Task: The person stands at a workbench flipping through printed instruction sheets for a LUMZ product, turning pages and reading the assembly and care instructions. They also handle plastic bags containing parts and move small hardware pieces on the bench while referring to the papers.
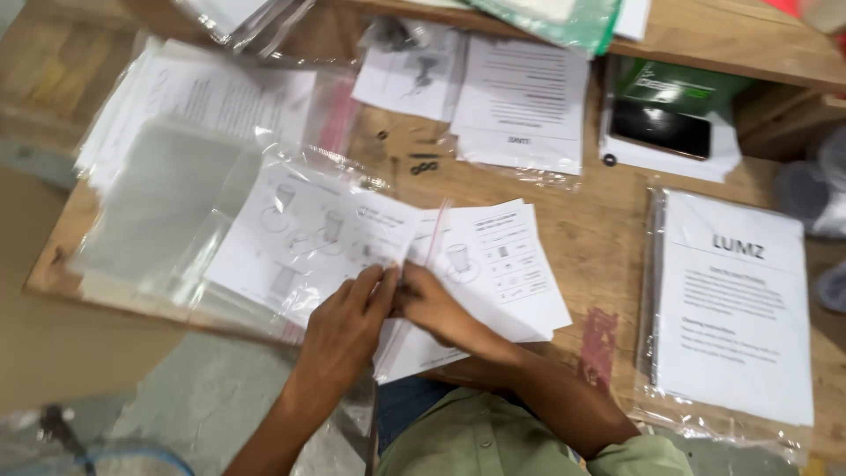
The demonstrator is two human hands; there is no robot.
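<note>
Printed leaflets (493, 264) in a clear plastic bag (264, 256), lying at the near edge of the wooden surface (608, 238), middle of the scene. Left hand (344, 330) resting on the bag's mouth, fingers curled and pressed together, pinching the plastic edge. Right hand (432, 304) just beside it, touching, fingers closed on the same edge by the red seal strip (436, 229). Stack of bagged sheets (176, 106) far left. Another bagged stack of sheets (731, 308) at the right. Dark phone (661, 128) on a white box, far right. Small black rings (423, 166) loose on the surface, far of the hands. Green sleeve (493, 441) nearest.
</note>
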